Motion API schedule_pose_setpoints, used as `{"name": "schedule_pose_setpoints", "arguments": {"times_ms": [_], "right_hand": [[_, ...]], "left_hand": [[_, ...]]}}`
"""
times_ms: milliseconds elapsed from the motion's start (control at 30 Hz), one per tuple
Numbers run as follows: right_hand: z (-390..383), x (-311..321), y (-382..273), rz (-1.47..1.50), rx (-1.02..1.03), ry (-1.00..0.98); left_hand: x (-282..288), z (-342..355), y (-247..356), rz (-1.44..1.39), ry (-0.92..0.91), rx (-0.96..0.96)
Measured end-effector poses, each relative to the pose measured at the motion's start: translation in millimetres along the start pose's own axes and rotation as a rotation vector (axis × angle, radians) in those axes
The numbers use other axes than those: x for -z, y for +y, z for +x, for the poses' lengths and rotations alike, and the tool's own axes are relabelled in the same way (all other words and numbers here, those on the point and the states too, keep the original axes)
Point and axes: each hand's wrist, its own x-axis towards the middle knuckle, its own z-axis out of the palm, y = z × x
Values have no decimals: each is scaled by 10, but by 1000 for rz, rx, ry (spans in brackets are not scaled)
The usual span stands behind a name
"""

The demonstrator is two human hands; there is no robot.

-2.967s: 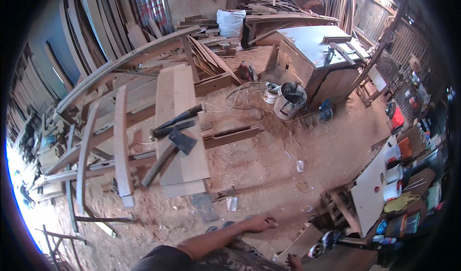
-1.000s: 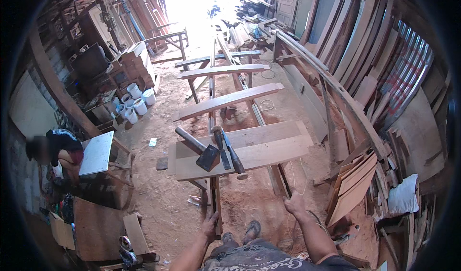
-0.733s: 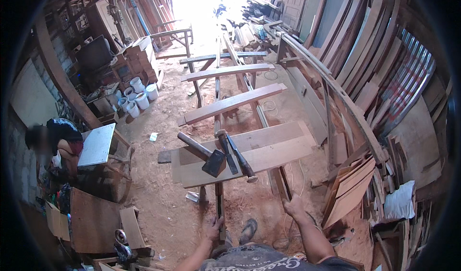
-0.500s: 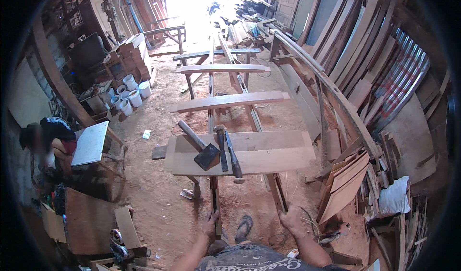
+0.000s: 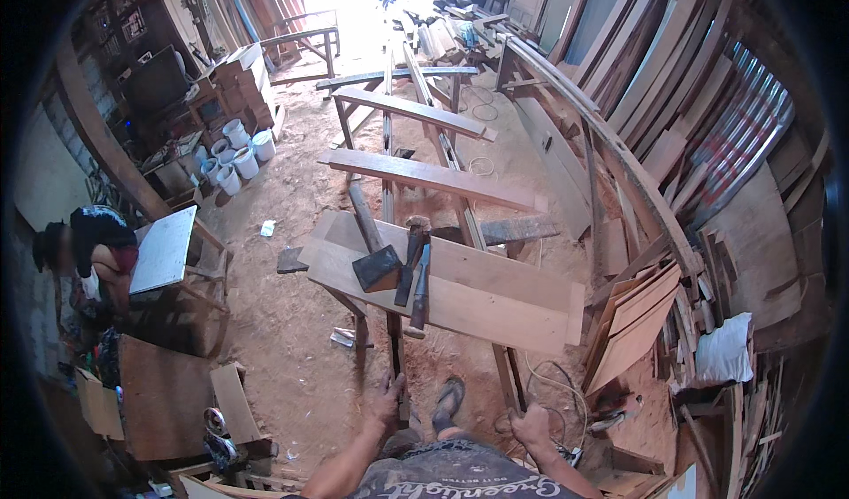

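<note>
My left hand is closed around the near end of a long wooden rail. My right hand grips the near end of a second wooden rail, which runs alongside the first. Wide flat boards lie slantwise across both rails, right end nearer me. On them rest a mallet with a dark square head, a chisel with a bluish blade, and another dark chisel-like tool. Farther along, two narrower boards also cross the rails at a slant.
At left, a person sits by a white panel. White buckets stand beyond. A long timber frame, leaning planks and stacked panels line the right side. A trestle crossbar supports the rails' far part. Cable lies near my right hand.
The crossing boards have swung from nearly level to slanting, right ends nearer me. My right hand has come slightly closer and my left has moved slightly away. The tools have shifted with the boards.
</note>
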Motion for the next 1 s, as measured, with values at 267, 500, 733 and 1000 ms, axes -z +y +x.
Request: {"name": "schedule_pose_setpoints", "arguments": {"times_ms": [267,500,733,1000], "right_hand": [[33,-30,-58,31,22,4],[15,74,-324,-59,-24,-13],[22,29,-264,2,13,21],[129,-11,-235,-133,-41,17]], "left_hand": [[163,-143,-573,49,-36,-54],[212,-379,-1002,102,-60,-137],[-8,-788,-654,300,-122,-157],[41,-592,-842,277,-131,-179]]}}
